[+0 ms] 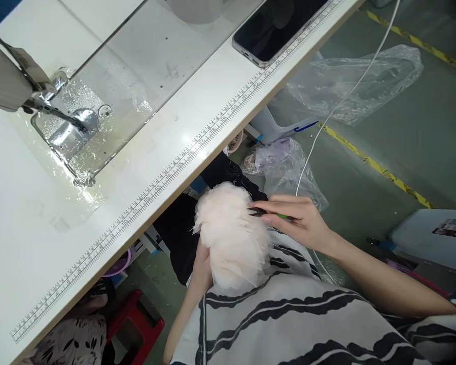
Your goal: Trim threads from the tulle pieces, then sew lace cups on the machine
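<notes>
A fluffy bundle of pale pink tulle (231, 235) rests in my lap, below the table's edge. My left hand (202, 269) cups it from underneath, its fingers mostly hidden behind the fabric. My right hand (298, 219) is closed on small green-handled thread snips (264, 213), whose dark blades point left and touch the top of the tulle. I wear a white garment with black stripes (288, 319).
The white sewing table (109, 197) with a printed ruler along its edge fills the left. The machine's presser foot (70, 121) sits on its steel plate. A phone (277, 25) lies at the far edge. Plastic bags (349, 83), a white cable and a red stool (136, 324) are on the floor.
</notes>
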Available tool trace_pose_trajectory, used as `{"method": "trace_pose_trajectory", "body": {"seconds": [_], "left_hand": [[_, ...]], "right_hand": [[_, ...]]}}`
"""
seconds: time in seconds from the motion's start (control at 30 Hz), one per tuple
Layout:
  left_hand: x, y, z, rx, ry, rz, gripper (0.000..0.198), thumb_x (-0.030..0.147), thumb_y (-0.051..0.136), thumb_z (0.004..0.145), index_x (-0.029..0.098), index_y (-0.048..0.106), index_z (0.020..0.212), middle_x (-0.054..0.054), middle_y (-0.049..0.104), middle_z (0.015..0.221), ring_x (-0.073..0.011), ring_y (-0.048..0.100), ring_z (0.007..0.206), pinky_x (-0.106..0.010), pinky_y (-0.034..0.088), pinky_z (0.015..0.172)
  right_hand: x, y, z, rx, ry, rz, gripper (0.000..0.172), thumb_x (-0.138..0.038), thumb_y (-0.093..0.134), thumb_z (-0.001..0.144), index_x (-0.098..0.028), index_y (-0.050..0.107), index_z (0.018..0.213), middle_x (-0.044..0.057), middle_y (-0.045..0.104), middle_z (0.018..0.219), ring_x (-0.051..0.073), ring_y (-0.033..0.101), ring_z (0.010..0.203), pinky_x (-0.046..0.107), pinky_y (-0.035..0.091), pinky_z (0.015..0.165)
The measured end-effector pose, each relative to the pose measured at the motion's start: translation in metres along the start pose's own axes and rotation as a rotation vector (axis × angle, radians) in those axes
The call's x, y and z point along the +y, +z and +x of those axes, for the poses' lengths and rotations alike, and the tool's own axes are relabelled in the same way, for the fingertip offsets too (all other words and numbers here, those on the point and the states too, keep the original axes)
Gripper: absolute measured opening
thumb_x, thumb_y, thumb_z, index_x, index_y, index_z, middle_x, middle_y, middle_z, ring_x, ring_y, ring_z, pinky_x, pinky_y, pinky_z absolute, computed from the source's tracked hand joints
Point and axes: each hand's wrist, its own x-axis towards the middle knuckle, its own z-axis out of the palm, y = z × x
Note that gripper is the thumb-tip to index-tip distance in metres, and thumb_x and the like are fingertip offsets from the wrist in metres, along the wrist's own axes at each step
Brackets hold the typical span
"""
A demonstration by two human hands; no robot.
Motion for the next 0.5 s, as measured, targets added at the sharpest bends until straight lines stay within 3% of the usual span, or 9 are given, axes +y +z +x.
{"method": "trace_pose_trajectory", "body": {"seconds": [0.5], "left_hand": [[-0.012,-0.004,0.002,-0.063,0.111,-0.007,0.053,0.070,0.055,0.080,0.023,0.072,0.097,-0.008,0.073,0.103,-0.0321,0.057,0.121,-0.043,0.038,0.111]], "right_hand": [[0.002,0.020,0.013,0.076,-0.055,0.086,0.028,-0.018,0.062,0.092,-0.017,0.071,0.119,0.001,0.058,0.069,0.009,0.051,0.060,0.023,0.038,0.052]]}}
